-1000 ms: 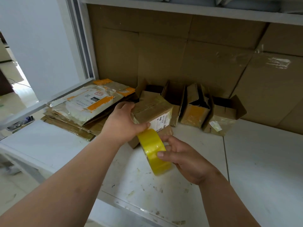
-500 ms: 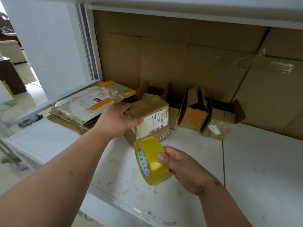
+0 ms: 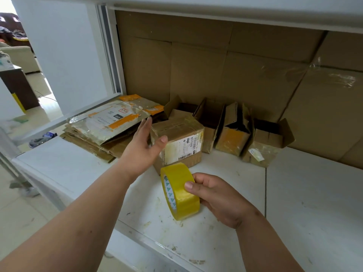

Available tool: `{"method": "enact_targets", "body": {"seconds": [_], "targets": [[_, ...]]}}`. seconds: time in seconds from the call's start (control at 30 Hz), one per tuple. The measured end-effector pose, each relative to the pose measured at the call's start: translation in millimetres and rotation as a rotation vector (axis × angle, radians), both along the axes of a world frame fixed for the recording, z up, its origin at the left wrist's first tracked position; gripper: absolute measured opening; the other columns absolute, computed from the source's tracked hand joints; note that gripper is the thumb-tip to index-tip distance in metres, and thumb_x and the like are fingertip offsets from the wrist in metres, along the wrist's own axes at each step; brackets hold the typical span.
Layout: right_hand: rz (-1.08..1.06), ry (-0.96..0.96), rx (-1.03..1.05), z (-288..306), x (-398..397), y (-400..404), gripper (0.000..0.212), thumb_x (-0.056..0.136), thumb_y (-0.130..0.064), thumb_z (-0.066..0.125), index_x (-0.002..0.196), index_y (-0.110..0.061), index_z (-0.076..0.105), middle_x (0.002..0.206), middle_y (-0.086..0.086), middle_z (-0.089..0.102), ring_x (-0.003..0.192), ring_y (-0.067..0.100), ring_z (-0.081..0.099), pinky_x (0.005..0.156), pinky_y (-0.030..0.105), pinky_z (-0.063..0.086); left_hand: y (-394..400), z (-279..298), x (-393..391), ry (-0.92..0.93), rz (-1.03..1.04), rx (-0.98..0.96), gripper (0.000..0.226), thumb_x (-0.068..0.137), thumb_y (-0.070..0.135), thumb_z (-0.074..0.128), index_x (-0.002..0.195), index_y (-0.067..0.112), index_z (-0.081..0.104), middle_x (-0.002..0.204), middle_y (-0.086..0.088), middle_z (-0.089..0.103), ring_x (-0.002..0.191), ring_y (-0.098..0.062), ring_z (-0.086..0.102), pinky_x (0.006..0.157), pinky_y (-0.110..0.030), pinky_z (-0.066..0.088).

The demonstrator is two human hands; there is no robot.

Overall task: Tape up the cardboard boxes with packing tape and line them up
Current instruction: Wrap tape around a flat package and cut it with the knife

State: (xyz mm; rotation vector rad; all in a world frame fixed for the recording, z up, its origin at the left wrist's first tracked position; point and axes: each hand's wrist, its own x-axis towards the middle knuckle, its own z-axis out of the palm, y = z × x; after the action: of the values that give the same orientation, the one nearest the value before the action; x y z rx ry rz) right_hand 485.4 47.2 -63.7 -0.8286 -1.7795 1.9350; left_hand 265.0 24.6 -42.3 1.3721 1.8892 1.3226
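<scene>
White surface point(image 3: 294, 203) fills the lower frame; mid-frame sits the taped box point(image 3: 177, 142), three open boxes point(image 3: 235, 134) lined up to its right. Left hand point(image 3: 143, 148) spread, fingers straight, beside it. Right hand point(image 3: 218, 197) grasps the yellow tape roll point(image 3: 179, 191) below.

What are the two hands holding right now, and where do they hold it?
The right hand holds the yellow tape roll by its outer band, thumb on top. The left hand is open beside the taped box, holding nothing.
</scene>
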Motion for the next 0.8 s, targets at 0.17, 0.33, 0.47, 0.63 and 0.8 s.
{"method": "enact_targets", "body": {"seconds": [0.17, 0.33, 0.47, 0.63, 0.8], "targets": [[-0.013, -0.030, 0.032, 0, 9, 6, 0.028, 0.089, -0.032, 0.068, 0.108, -0.012, 0.071, 0.103, 0.008, 0.074, 0.097, 0.022, 0.069, 0.095, 0.038, 0.052, -24, -16, 21, -0.290, 0.227, -0.029, 0.060, 0.085, 0.053, 0.068, 0.132, 0.020, 0.050, 0.131, 0.003, 0.056, 0.115, -0.013, 0.056, 0.091, -0.032, 0.048], [-0.252, -0.084, 0.038, -2, 24, 25, 0.016, 0.097, -0.011, 0.057, 0.105, -0.014, 0.070, 0.097, 0.007, 0.075, 0.088, 0.019, 0.066, 0.082, 0.030, 0.049, -38, -22, 37, -0.520, 0.102, -0.172, 0.047, 0.086, 0.043, 0.070, 0.109, 0.002, 0.063, 0.107, -0.011, 0.071, 0.098, -0.021, 0.064, 0.097, -0.041, 0.050], [-0.313, -0.584, 0.494, -22, 20, 35, 0.035, 0.098, -0.011, 0.049, 0.122, -0.030, 0.064, 0.119, -0.003, 0.059, 0.102, 0.014, 0.058, 0.087, 0.027, 0.045, -39, -20, 44, -0.571, 0.130, -0.146, 0.035, 0.088, 0.039, 0.069, 0.100, 0.006, 0.066, 0.094, -0.004, 0.071, 0.091, -0.017, 0.062, 0.097, -0.040, 0.049], [-0.068, -0.944, 0.812, -36, 17, 27, 0.052, 0.094, -0.014, 0.049, 0.131, -0.050, 0.053, 0.127, -0.005, 0.042, 0.125, 0.018, 0.039, 0.104, 0.036, 0.027, -44, -19, 50, -0.592, 0.155, -0.140, 0.029, 0.089, 0.039, 0.069, 0.097, 0.011, 0.070, 0.101, -0.005, 0.074, 0.098, -0.018, 0.066, 0.098, -0.039, 0.051], [-0.216, -1.041, 0.933, -33, 26, 28, 0.015, 0.094, -0.037, 0.059, 0.108, -0.040, 0.062, 0.114, -0.005, 0.036, 0.115, 0.022, 0.036, 0.092, 0.037, 0.026, -48, -19, 55, -0.613, 0.162, -0.100, 0.035, 0.089, 0.035, 0.070, 0.104, 0.003, 0.065, 0.108, -0.013, 0.071, 0.095, -0.020, 0.064, 0.103, -0.045, 0.048]]}}
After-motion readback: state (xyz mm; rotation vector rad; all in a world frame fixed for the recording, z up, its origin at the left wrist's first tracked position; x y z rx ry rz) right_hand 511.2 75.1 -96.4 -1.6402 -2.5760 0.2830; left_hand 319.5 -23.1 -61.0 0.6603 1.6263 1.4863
